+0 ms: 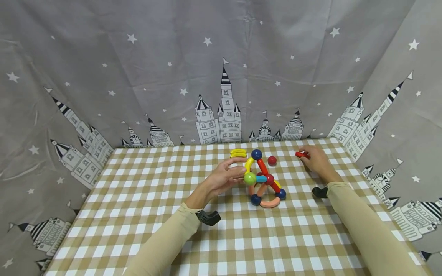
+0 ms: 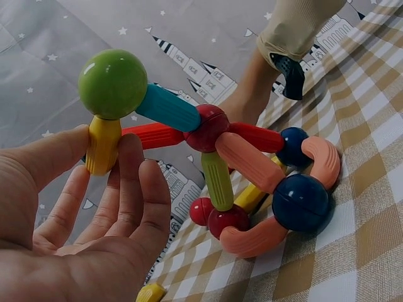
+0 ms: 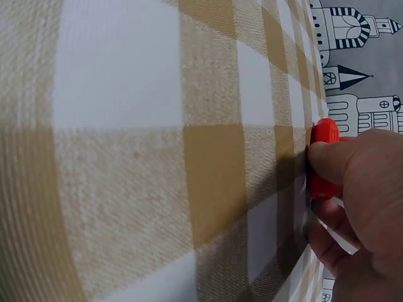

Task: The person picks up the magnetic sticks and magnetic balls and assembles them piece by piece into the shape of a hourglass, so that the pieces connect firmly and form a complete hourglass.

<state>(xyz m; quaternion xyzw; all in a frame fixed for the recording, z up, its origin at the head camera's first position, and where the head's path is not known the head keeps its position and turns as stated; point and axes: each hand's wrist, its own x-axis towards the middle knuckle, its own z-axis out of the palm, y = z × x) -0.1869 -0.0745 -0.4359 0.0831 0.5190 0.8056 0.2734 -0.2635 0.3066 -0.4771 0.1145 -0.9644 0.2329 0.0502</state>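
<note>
A construction of toy rods and balls (image 1: 269, 179) stands on the table, its lower part on the cloth. Its green ball (image 2: 113, 83) sits atop a yellow rod (image 2: 102, 148), which my left hand (image 1: 224, 177) pinches between thumb and fingers. Blue and dark red balls join turquoise, red, salmon and light green rods in the rest of it. Far to the right, my right hand (image 1: 319, 163) holds a red rod (image 3: 324, 135) low at the tablecloth, thumb on its near side. More red shows behind that rod, partly hidden by the hand.
Behind the construction lie a loose red ball (image 1: 272, 160) and some yellow curved rods (image 1: 238, 152). A brown-and-white checked cloth (image 1: 145, 203) covers the table. Grey curtains (image 1: 155, 50) with castles and stars hang along its back and sides.
</note>
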